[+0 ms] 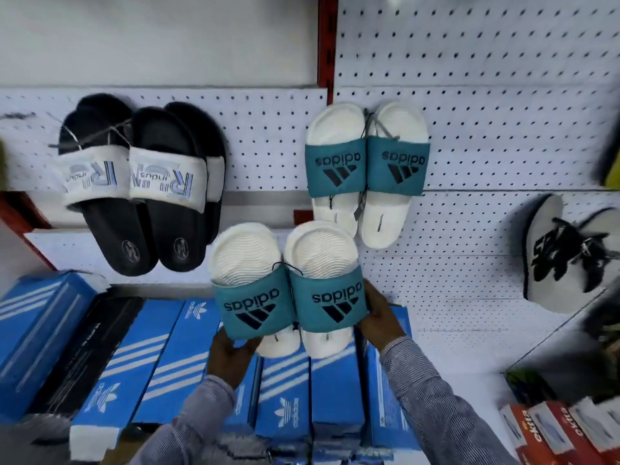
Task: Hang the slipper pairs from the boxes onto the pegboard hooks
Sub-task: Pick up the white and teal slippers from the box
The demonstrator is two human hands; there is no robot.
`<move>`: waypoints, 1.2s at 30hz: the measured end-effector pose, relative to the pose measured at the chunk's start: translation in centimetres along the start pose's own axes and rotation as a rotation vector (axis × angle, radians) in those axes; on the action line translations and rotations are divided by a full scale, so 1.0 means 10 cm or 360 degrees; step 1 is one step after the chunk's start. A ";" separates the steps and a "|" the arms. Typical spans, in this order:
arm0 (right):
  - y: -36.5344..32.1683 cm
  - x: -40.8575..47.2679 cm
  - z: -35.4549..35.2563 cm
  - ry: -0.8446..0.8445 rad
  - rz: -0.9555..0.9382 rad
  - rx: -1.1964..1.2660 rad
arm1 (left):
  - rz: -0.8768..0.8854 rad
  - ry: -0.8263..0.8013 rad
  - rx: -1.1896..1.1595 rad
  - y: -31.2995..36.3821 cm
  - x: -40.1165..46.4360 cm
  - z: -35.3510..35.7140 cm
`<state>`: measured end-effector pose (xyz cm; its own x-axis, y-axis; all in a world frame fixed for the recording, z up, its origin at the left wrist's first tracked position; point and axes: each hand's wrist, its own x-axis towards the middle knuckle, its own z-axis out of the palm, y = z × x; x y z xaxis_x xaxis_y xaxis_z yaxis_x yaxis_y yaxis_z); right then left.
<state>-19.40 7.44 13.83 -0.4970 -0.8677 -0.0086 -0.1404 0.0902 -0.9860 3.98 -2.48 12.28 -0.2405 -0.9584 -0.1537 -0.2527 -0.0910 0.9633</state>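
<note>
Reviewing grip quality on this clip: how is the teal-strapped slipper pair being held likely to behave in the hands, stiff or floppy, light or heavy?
The held slipper pair probably keeps its shape: both thick white soles stay straight though gripped only at the straps. Likely light, since the left hand and right hand hold it with fingertips. A thin cord seems to tie the two, so they should move together.

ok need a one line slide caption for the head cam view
Both hands, left hand and right hand, raise a teal-strapped white slipper pair toward the pegboard.
</note>
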 end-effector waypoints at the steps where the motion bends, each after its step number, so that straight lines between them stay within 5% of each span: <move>1: -0.19 -0.03 -0.04 0.0065 -0.0154 0.0033 | 0.0171 0.0050 -0.0006 0.16 -0.01 -0.02; 8: -1.12 -0.23 -0.52 0.0589 -0.0812 0.0223 | 0.0977 0.0025 -0.0085 1.29 -0.09 0.12; 13: -1.31 -0.20 -0.83 0.0930 -0.0819 0.0189 | 0.1228 0.0228 0.0092 1.81 -0.20 0.39; 17: -1.39 -0.09 -0.95 0.1013 -0.0503 0.0094 | 0.1081 0.0162 0.0382 1.81 -0.07 0.56; 21: -1.29 0.17 -0.98 0.0885 -0.0097 -0.0228 | 0.0533 -0.0071 0.0372 1.66 0.16 0.71; 24: -1.22 0.34 -0.98 0.0769 -0.0029 -0.0358 | 0.0493 -0.0056 0.0424 1.62 0.26 0.81; 30: -1.24 0.29 -1.01 0.0474 -0.0222 -0.0210 | 0.0709 -0.0264 0.0276 1.80 0.22 0.80; 36: -1.47 0.31 -0.90 0.0515 -0.0576 -0.0069 | 0.0680 -0.0195 -0.0246 2.15 0.17 0.97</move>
<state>-26.60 7.83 29.83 -0.6496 -0.6512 0.3924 -0.3855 -0.1627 -0.9082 -10.92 -3.46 30.59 -0.4039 -0.8806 0.2478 0.0331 0.2566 0.9660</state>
